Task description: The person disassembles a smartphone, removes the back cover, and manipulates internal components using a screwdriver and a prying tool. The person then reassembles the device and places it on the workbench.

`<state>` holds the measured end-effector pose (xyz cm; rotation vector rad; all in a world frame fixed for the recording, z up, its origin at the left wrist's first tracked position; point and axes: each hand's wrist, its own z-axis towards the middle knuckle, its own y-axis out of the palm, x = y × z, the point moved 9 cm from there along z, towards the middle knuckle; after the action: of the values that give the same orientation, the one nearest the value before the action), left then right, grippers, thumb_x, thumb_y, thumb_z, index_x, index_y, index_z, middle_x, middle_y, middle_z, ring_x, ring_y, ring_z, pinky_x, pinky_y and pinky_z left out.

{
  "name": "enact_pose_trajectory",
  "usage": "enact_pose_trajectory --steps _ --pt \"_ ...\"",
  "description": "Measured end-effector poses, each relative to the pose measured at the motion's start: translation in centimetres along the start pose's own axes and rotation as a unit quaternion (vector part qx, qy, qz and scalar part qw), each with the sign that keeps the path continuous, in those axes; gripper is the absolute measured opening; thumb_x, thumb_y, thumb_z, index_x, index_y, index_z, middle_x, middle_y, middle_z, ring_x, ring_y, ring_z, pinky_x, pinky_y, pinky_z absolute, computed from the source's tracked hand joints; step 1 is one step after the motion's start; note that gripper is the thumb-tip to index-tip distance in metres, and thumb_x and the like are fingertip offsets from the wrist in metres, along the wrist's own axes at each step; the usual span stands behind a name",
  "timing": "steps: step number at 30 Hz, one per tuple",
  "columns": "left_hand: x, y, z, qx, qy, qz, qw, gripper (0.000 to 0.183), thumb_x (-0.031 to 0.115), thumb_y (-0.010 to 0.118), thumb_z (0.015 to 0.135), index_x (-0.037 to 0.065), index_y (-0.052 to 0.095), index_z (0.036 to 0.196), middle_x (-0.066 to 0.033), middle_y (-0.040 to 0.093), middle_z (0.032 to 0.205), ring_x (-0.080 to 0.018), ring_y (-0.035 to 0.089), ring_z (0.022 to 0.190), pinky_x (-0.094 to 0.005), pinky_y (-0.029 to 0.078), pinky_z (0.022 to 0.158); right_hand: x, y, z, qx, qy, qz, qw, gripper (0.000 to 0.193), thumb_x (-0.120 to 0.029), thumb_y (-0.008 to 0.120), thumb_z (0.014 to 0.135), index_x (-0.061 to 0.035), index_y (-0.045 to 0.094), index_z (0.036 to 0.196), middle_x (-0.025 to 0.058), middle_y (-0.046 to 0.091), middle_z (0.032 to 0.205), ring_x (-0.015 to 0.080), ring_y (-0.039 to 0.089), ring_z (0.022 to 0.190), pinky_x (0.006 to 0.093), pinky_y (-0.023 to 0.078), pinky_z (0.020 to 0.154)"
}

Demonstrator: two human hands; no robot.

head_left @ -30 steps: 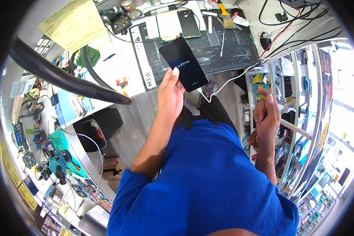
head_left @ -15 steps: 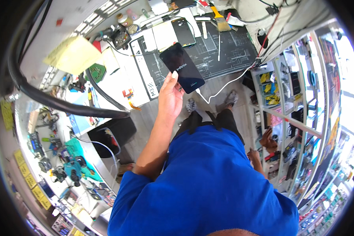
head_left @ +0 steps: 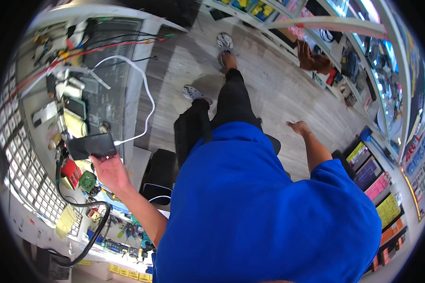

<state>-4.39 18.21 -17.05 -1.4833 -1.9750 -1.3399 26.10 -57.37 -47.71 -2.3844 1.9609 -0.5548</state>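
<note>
We are reading no word or number with certainty. Row of yellow labels point(head_left: 123, 272) at lower edge: we are seeing dark marks, too small to make out. Yellow package point(head_left: 387, 211) at right: we are catching dark print, blurred. Dark mat point(head_left: 113, 94) on bench: we are noticing fine pale markings, unclear. Hanging yellow sheet point(head_left: 65, 221): we are finding it illegible.

Black phone point(head_left: 90, 146), slim and rectangular, dark face showing, held out crosswise in the left hand point(head_left: 111, 173), white cable point(head_left: 149, 101) meeting its right-hand end, curving loosely away there.
</note>
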Motion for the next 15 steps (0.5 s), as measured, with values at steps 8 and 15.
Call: enact_pose_trajectory --steps 8,15 --pt "-2.4 2.1 2.3 -0.048 -0.060 -0.002 0.997 0.026 0.021 0.057 0.107 0.002 0.067 0.122 -0.0116 0.070 0.126 -0.0270 0.059 0.122 -0.0486 0.035 0.113 2.4 15.4 -4.7 -0.205 0.032 0.041 0.977 0.119 -0.095 0.061 0.068 0.0060 0.066 0.132 0.0285 0.059 0.142 0.0399 0.053 0.139 0.0468 0.042 0.114" --pt "-2.7 -1.4 5.0 -0.077 -0.076 -0.022 0.994 0.025 0.023 0.056 0.108 0.011 0.071 0.124 -0.0093 0.067 0.135 -0.0274 0.056 0.128 -0.0500 0.034 0.116 0.4 21.4 -4.2 0.054 -0.028 0.154 0.986 0.060 -0.054 0.075 0.086 0.0012 0.072 0.111 0.0208 0.076 0.106 0.0421 0.071 0.106 0.0466 0.055 0.090"
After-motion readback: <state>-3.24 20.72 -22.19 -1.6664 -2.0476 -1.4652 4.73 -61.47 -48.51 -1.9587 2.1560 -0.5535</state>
